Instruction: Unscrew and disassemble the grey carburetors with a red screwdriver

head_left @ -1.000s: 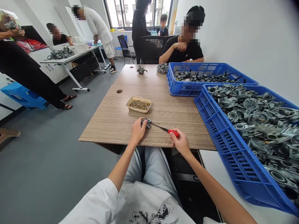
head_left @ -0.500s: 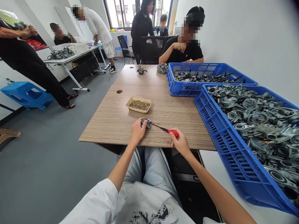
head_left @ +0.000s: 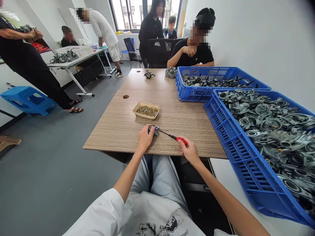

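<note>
The left hand (head_left: 145,137) has its fingers closed around a small metal part (head_left: 154,129) on the table (head_left: 110,131), while the right hand (head_left: 188,150) wraps a red-handled screwdriver (head_left: 180,140), its shaft reaching left to that part. Just beyond the grip sits a tray of screws (head_left: 146,110) (brassy and silvery ones mixed), and right of the hands stands a blue crate (head_left: 233,144) heaped with metal pieces.

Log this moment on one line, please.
left hand: holds metal part | right hand: grips red-handled screwdriver, shaft reaching metal part | tray of screws: on table
</note>
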A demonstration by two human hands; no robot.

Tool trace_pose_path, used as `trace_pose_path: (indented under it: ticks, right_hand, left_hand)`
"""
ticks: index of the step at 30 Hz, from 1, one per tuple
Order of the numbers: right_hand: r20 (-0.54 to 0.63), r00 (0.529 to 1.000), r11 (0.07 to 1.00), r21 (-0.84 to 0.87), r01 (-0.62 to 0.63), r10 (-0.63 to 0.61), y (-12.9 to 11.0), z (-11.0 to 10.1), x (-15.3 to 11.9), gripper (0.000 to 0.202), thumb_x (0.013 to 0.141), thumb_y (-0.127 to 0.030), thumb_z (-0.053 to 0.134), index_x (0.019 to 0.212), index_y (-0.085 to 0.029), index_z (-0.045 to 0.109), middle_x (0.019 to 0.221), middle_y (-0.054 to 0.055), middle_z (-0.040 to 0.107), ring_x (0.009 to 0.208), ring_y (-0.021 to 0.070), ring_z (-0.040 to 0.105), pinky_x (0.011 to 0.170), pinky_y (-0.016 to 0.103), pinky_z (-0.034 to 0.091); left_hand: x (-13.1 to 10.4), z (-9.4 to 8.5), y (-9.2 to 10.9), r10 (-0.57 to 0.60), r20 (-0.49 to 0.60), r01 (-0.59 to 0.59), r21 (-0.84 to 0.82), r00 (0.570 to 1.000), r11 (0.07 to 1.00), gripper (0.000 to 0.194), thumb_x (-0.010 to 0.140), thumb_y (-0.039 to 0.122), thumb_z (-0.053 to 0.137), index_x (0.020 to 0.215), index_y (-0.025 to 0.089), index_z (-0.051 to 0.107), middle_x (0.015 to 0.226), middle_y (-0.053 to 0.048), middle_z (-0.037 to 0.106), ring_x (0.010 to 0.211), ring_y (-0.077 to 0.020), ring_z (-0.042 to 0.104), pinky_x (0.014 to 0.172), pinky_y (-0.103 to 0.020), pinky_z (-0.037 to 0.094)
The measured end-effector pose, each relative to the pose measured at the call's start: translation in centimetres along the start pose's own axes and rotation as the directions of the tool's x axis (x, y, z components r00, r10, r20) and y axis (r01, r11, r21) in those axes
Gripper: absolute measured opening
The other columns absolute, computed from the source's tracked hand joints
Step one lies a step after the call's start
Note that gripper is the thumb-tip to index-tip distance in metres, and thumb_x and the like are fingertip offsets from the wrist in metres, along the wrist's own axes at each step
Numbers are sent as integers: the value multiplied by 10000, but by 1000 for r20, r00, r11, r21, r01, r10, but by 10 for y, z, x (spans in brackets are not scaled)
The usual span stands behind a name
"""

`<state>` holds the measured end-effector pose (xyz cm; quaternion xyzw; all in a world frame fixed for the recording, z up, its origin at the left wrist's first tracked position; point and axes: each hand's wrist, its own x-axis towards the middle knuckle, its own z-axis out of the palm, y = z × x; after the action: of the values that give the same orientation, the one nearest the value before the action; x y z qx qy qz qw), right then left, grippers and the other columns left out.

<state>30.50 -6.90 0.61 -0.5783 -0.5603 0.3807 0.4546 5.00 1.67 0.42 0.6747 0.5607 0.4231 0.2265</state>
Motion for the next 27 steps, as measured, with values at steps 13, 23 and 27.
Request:
trace_pose_path:
  ticks: [13, 23, 27]
  right_hand:
    - [-47, 996, 994, -79, 75, -79, 1, 2, 0, 362, 976, -520, 604, 1184, -251, 728, 819, 46, 722, 580, 195, 634, 510, 314, 519]
    - [176, 963, 954, 186, -235, 203, -7, -10, 13, 568, 880, -781, 637, 890, -214, 612, 568, -102, 349, 368, 69, 271, 309, 226, 277]
    - [163, 971, 964, 177, -200, 172, -7, -9, 11, 562, 907, -762, 617, 918, -202, 658, 557, -96, 339, 367, 74, 278, 324, 234, 265]
  left_hand:
    - [1, 0, -3, 4, -1, -4, -28, 1000, 1000, 407, 1090, 536, 424, 1128, 231, 692, 1093, -89, 768, 1021, -247, 697, 914, -364, 513]
    - [0, 1, 1, -3, -5, 3, -18, 1000, 1000, 376, 1088, 508, 438, 1145, 232, 687, 1130, -96, 766, 1063, -260, 698, 953, -383, 509]
    - [0, 0, 2, -2, 2, 2, -20, 1000, 1000, 382, 1088, 510, 430, 1133, 234, 691, 1111, -95, 767, 1053, -258, 700, 939, -378, 514]
